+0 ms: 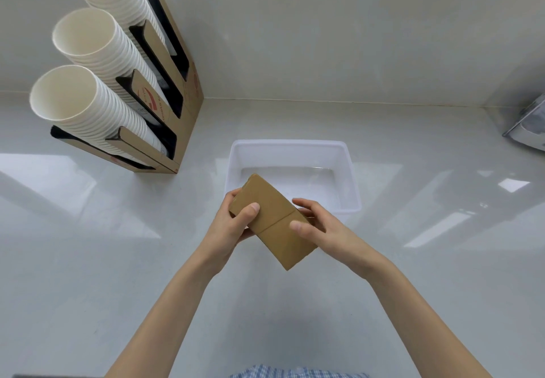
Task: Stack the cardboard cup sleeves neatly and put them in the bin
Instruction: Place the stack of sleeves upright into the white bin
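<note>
A flat stack of brown cardboard cup sleeves [272, 218] is held in the air between both hands, tilted from upper left to lower right. My left hand [233, 224] grips its upper left end, thumb on top. My right hand [317, 227] grips the lower right part, thumb on top and fingers behind. The stack's far end hangs over the near left corner of a white translucent plastic bin [352, 177], which stands on the counter just beyond my hands. The part of the bin's floor that shows holds nothing.
A cardboard cup holder [188, 106] with three slanted stacks of white paper cups [88, 62] stands at the back left. A grey object [530, 129] lies at the right edge. The glossy white counter [88, 259] meets a white wall behind.
</note>
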`<state>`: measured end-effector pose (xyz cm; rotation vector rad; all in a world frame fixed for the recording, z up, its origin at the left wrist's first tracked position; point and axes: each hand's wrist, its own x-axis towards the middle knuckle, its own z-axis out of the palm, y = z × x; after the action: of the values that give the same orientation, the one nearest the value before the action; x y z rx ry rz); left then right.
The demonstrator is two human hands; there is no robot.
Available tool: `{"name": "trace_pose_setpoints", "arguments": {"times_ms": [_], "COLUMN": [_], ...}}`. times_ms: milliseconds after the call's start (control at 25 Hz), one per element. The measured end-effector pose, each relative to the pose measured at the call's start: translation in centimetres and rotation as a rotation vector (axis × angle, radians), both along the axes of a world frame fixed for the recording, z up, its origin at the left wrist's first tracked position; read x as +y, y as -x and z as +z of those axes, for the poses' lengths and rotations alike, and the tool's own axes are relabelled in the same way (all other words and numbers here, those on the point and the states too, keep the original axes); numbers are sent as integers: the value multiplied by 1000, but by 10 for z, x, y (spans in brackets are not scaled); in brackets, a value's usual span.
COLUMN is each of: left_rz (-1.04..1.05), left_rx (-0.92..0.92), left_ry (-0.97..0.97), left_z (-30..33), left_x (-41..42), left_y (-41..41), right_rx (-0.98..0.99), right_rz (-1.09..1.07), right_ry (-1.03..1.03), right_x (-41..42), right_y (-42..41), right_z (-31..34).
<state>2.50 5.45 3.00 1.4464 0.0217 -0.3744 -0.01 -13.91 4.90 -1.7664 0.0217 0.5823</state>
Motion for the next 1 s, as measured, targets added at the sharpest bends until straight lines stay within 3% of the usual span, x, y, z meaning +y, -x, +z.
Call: {"name": "trace_pose_setpoints", "arguments": {"times_ms": [360, 560, 1000], "left_rz": [-83, -94, -94], "left_rx": [-10, 22, 9], "left_ry": [-91, -179, -274], "left_z": [17, 24, 38], "left_x": [0, -4, -4], "left_y": [-21, -30, -53], "right_rx": [66, 190, 212], "right_rz": [18, -21, -116], "right_ry": [38, -125, -249], "right_x": [11, 16, 22], "right_y": [-31, -36, -57], "right_z": [15, 8, 10]}}
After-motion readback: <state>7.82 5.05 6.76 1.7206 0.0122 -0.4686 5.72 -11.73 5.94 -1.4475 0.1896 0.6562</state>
